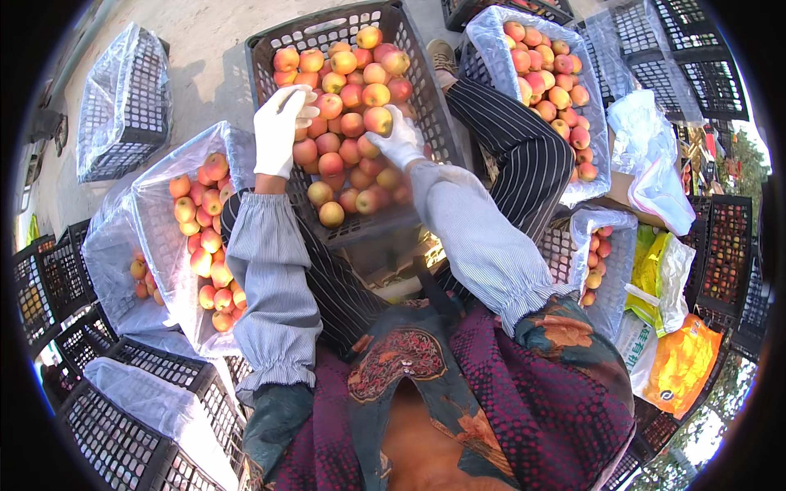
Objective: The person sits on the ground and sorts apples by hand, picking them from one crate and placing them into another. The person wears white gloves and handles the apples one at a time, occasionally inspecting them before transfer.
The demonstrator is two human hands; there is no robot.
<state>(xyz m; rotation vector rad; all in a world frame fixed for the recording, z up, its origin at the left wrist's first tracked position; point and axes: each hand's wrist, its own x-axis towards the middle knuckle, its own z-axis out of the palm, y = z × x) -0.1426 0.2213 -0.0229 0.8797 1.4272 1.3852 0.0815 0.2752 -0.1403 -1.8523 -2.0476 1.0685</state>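
A black plastic crate (424,80) full of red-and-yellow apples (352,124) stands before me, between my knees. My right hand (402,138), in a white glove, has its thumb and fingers around one apple (378,121) above the pile. At the crate's left side, my left hand (279,132), also gloved in white, hovers over the edge of the pile. Its fingers are bent and apart, and no apple shows between them. An apple lies just beside its palm, which is partly hidden from me.
Plastic-lined crates of apples stand to my left (138,202) and right (599,135). Farther left is another lined crate (144,98) on the concrete ground. Stacked black crates (116,429) stand at lower left. Plastic bags (681,368) lie at right.
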